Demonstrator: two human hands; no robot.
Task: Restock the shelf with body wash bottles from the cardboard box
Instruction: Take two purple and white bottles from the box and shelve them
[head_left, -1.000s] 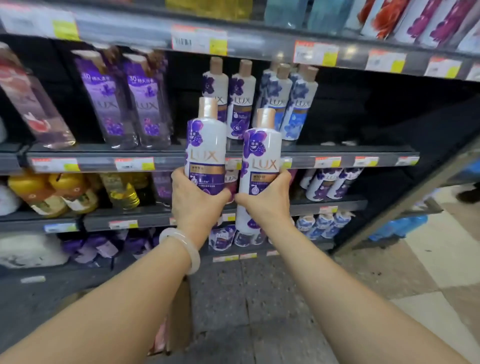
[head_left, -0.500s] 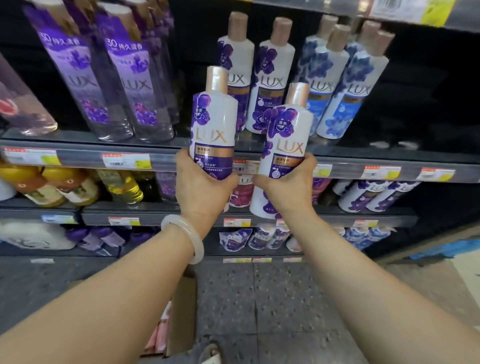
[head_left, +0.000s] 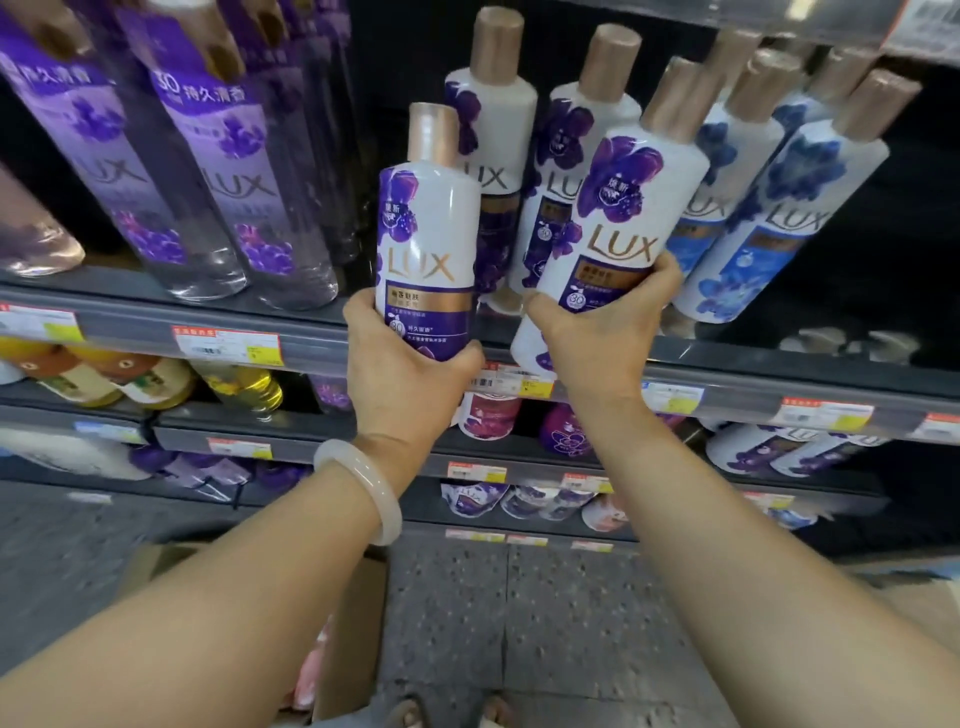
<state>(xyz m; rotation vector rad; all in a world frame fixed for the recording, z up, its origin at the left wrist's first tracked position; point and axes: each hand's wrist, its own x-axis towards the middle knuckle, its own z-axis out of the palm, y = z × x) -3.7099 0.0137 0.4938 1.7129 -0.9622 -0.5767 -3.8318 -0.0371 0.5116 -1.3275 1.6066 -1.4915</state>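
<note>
Two purple Lux body wash bottles have risen to shelf level: left hand grips one upright, right hand grips the other, tilted, nearly touching the stocked row; placing looks imminent.

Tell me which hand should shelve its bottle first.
Likely the right hand: its purple-flower bottle already leans toward the matching purple bottles on the shelf. The left hand holds its bottle upright, in front of the shelf edge.

Pale bangle on a wrist – yellow bottles (lower shelf) – speckled grey floor.
</note>
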